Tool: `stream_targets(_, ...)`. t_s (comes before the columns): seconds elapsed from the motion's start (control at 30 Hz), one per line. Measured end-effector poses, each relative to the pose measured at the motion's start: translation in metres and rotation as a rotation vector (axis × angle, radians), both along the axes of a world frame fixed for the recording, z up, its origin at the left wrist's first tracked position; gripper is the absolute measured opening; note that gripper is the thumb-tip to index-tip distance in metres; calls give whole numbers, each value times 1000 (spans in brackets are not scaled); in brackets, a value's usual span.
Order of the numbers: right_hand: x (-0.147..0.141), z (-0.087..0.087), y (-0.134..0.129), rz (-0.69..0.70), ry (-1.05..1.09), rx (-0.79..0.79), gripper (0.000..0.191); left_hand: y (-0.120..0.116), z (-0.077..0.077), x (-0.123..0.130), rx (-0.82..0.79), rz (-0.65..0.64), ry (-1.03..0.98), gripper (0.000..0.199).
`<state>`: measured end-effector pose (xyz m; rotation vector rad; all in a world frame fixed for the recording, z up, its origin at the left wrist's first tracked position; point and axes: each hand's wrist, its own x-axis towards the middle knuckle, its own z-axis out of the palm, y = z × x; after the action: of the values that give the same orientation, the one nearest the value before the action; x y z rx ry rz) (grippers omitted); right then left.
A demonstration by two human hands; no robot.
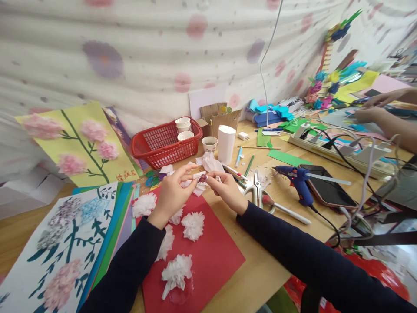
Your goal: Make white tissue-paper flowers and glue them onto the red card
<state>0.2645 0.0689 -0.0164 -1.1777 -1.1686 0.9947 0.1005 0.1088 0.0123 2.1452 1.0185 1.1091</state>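
Observation:
My left hand [174, 189] and my right hand [226, 188] meet above the top corner of a red sheet [216, 243]. Thumb and fingers of the right pinch a small dark red piece [202, 178], too small to name. On the left, the thumb and fingertips close in at the same spot, where white paper shows; what they grip is unclear. Several crumpled white tissue-paper flowers [193, 226] lie on the red sheet, some partly behind my left wrist. A clear reddish round patch [182, 292] sits beside the lowest flower [177, 272].
A red basket [166, 150] with paper cups, a cup of dark liquid [209, 144] and a tissue roll [226, 144] stand behind. Scissors [257, 189], a blue glue gun [295, 180], a phone [329, 184] and a power strip [339, 152] lie rightward. Another person's hands [378, 113] show far right. Flower pictures [81, 143] stand left.

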Motion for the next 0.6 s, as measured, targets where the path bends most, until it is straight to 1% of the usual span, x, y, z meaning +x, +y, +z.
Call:
stream_targets(0.1, -1, 1, -1, 11, -4, -1, 39, 1, 1, -1, 29, 29, -27, 28)
stream_targets(0.2, -1, 0, 0, 32, 21, -23, 39, 2, 1, -3, 26, 20, -39, 18)
stream_targets(0.33, -1, -2, 1, 114, 99, -78, 41, 2, 2, -2, -14, 14, -37, 16)
stream_targets(0.43, -2, -3, 0, 108, 93, -8, 38, -1, 4, 0, -38, 16, -22, 16)
stream_targets(0.53, -1, -3, 0, 58, 73, 58, 33, -1, 5, 0, -31, 66, 21, 24)
stream_targets(0.6, -1, -2, 0, 39, 78, 76, 30, 2, 6, -3, -25, 58, 40, 30)
